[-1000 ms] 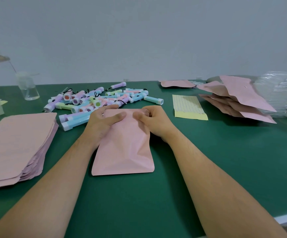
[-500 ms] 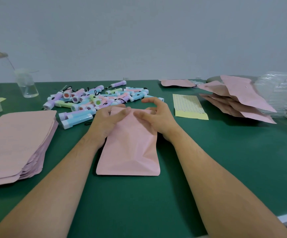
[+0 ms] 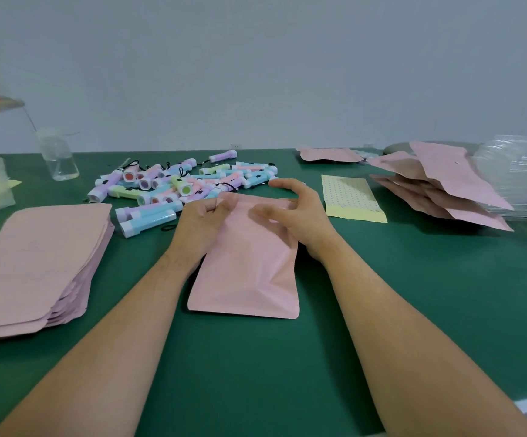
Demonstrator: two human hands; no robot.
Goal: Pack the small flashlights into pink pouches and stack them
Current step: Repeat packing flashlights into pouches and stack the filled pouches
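Pink film, creased: one pouch (image 3: pixel 246 263) lies flat in the middle of the green table (image 3: pixel 413 294). Its sealed bottom faces the near edge and its mouth faces the far edge, which I take as the handiest way to load it from the heap beyond. The left hand (image 3: pixel 202 222) pinches the mouth's left corner between thumb and curled fingers, seemingly to anchor it or part the lips. The right hand (image 3: pixel 296 212) arches over the right corner with fingers spread and bent and the thumb on the film, gripping nothing I can make out. Whether the mouth is open cannot be told. The flashlights (image 3: pixel 186 184) lie heaped just beyond the mouth, toward the far edge, within easy reach. Flat pouches (image 3: pixel 35 257) are stacked at the left edge as supply. Bulging pouches (image 3: pixel 445 171), likely packed ones, pile loosely near the far right corner, and a dotted sheet (image 3: pixel 350 197) lies between them and the right hand
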